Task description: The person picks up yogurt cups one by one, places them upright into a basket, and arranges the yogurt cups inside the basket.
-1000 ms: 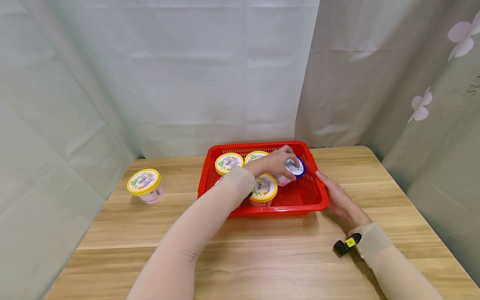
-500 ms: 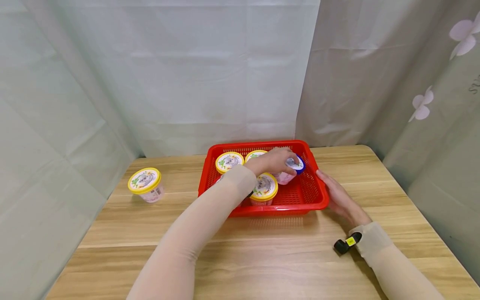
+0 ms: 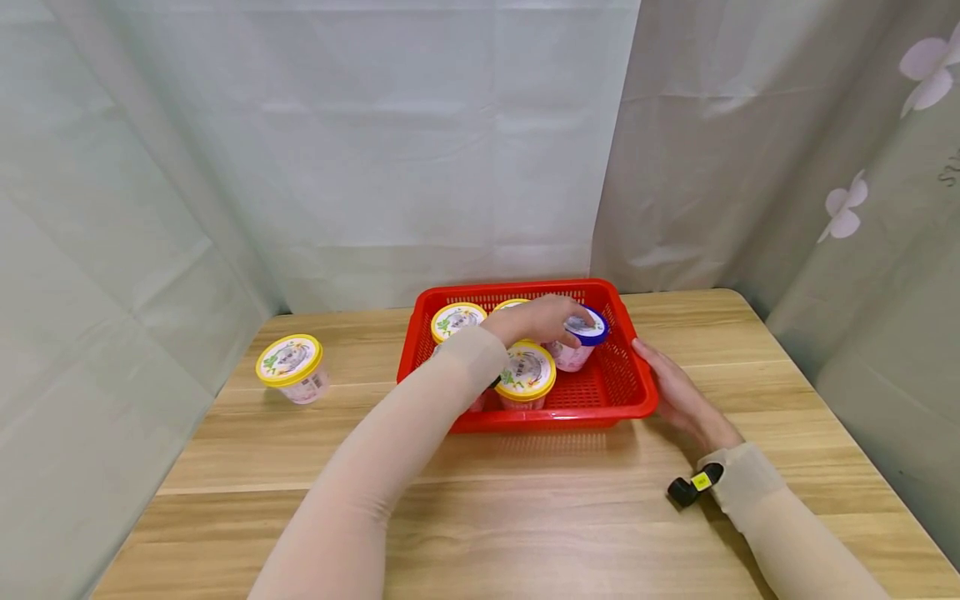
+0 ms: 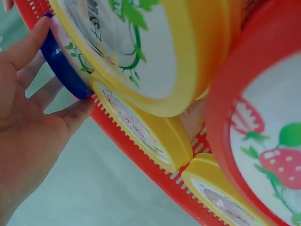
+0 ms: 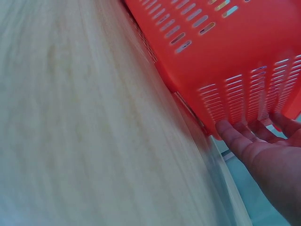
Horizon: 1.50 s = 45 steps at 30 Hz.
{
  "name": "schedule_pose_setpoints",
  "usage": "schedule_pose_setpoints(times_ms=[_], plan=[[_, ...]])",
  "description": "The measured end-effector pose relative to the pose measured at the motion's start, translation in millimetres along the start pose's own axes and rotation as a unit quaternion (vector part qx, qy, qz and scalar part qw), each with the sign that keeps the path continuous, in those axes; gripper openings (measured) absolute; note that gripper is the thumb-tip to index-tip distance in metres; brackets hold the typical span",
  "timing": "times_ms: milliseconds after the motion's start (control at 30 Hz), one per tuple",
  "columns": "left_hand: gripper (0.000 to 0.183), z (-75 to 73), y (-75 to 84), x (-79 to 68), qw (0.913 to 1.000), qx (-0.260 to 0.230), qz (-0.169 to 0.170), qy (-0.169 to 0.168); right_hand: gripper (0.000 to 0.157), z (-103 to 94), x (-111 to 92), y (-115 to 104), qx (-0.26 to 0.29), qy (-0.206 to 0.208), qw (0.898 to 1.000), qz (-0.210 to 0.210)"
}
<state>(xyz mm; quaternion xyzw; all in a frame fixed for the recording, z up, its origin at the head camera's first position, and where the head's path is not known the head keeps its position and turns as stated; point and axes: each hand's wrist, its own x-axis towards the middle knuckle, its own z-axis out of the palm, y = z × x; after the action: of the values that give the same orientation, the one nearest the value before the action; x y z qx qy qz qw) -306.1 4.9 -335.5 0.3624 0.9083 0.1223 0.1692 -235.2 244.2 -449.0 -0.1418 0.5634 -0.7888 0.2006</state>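
My left hand [image 3: 542, 319] reaches over the red plastic basket [image 3: 637, 375] and holds a pink tub with a blue lid [image 3: 572, 357] in its right part. In the left wrist view, its thumb and fingers span the rim of the blue lid [image 4: 63, 70]. The tub stands nearly upright on the basket floor. Against the outside of the basket's right wall rests my right hand [image 3: 678, 396], with fairly straight fingers [image 5: 235, 136] touching the slotted side. Yellow-lidded tubs [image 3: 527, 371] sit beside the blue one; a red-lidded tub [image 4: 277, 127] shows in the left wrist view.
Another yellow-lidded tub [image 3: 292, 367] stands on the wooden table [image 3: 525, 533], left of the basket. Pale curtains [image 3: 390, 150] hang behind and along both sides. My left forearm covers the basket's front left corner.
The blue-lidded tub has gone from tilted to nearly upright. My left hand has shifted slightly left, showing more of the lid. My right hand keeps its place at the basket.
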Motion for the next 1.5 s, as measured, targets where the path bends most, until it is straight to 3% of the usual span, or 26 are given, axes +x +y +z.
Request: schedule_pose_setpoints(times_ms=[333, 767, 1167, 1500], plan=[[0.052, 5.4, 2.7, 0.7, 0.9996, -0.003, -0.02, 0.018, 0.056, -0.1, -0.8, -1.0, -0.007, 0.004, 1.0, 0.004], [0.049, 1.9, 2.2, -4.5, 0.9997, -0.012, -0.021, 0.01, 0.056, 0.6, -1.1, -0.5, -0.01, 0.0, 1.0, 0.005], [0.056, 7.7, 2.6, -3.5, 0.9978, -0.002, -0.058, 0.033, 0.059, 1.2, -0.4, 0.6, -0.011, 0.015, 1.0, 0.013], [0.055, 6.5, 2.8, -2.5, 0.9983, 0.001, -0.049, 0.032, 0.057, 0.6, 0.2, 1.1, -0.004, 0.007, 1.0, 0.006]])
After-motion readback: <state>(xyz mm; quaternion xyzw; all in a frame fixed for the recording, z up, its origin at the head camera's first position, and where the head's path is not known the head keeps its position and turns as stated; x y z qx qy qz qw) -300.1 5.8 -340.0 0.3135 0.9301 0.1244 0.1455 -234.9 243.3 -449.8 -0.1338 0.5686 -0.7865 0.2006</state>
